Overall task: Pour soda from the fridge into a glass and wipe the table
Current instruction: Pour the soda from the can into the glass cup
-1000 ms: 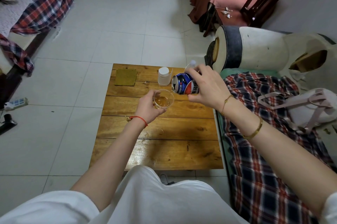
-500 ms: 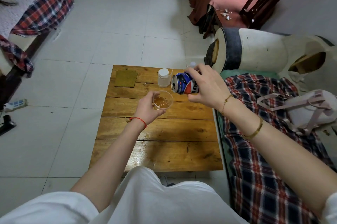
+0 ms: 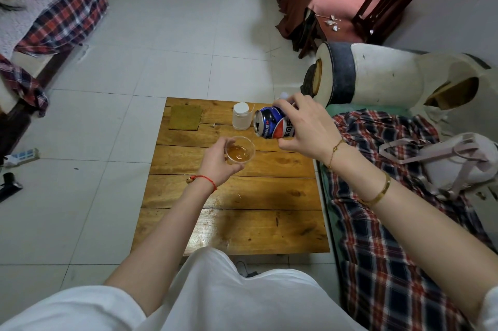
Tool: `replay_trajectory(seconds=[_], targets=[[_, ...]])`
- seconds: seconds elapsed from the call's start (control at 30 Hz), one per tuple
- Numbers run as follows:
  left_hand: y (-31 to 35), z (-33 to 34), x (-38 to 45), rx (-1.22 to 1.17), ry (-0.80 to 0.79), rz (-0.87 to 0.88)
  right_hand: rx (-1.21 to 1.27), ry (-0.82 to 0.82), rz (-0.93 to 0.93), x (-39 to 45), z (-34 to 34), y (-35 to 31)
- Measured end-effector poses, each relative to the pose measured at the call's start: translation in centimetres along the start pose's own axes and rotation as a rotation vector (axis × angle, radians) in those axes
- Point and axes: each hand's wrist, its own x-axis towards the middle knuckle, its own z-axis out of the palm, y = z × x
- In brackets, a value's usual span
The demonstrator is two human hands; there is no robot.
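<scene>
My right hand [image 3: 307, 128] grips a blue soda can [image 3: 272, 126], tipped on its side with its opening facing left, just above and right of the glass. My left hand [image 3: 218, 165] holds a small clear glass [image 3: 239, 151] with a little amber soda in it, over the wooden table [image 3: 234, 217]. A greenish-brown wiping cloth [image 3: 186, 117] lies flat at the table's far left corner.
A clear jar with a white lid [image 3: 240, 115] stands on the table behind the glass. A plaid-covered seat [image 3: 377, 223] with a pale backpack [image 3: 455, 166] flanks the table's right side. Tiled floor lies to the left and beyond.
The can has stayed tipped beside the glass. Both hands have held nearly the same pose; the glass looks slightly lower and a bit farther left of the can.
</scene>
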Motion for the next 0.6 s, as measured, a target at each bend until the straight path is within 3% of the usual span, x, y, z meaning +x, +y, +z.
replay_trajectory(seconds=[0.6], targets=[[-0.18,0.49,0.42,-0.001,0.000,-0.014,-0.014,0.006,-0.008,0.18,-0.22,0.09]])
